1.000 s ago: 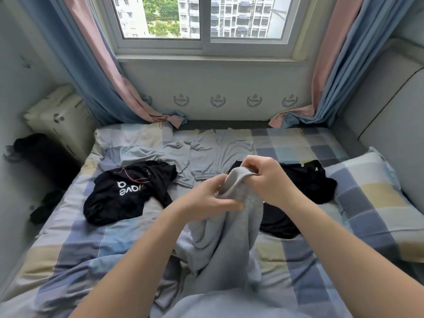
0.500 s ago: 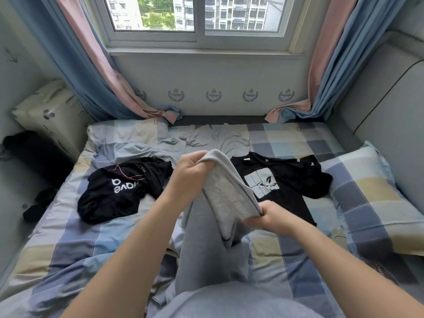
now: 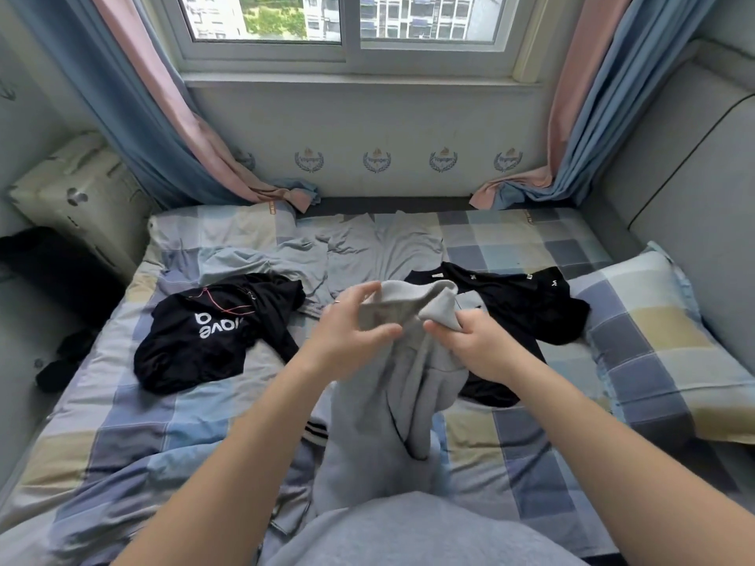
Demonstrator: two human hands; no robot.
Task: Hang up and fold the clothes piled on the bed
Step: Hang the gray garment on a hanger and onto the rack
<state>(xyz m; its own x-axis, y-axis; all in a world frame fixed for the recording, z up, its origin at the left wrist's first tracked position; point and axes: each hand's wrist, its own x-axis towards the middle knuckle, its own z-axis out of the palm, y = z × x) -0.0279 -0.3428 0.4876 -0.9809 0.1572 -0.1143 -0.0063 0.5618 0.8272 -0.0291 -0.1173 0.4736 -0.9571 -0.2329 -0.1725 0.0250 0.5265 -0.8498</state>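
Observation:
I hold a light grey garment [image 3: 392, 406] up over the middle of the bed [image 3: 135, 435]; its ribbed edge arches between my hands and the rest hangs down. My left hand [image 3: 347, 341] has thumb and fingers curled round the left part of that edge. My right hand [image 3: 474, 345] pinches the right corner. A black top with white lettering [image 3: 208, 328] lies crumpled to the left. A second black shirt [image 3: 527, 304] lies to the right, partly hidden behind the grey garment. A grey-blue garment [image 3: 359, 251] is spread flat near the window wall.
A checked pillow [image 3: 670, 341] sits at the right against a grey padded headboard [image 3: 690, 177]. Blue and pink curtains [image 3: 163, 116] hang at both sides of the window. A cardboard box [image 3: 77, 198] and dark items stand off the bed's left side.
My right hand rose from low at the garment's lower fold to its upper right corner. My left hand loosened and shifted on the ribbed edge, which now arches between both hands.

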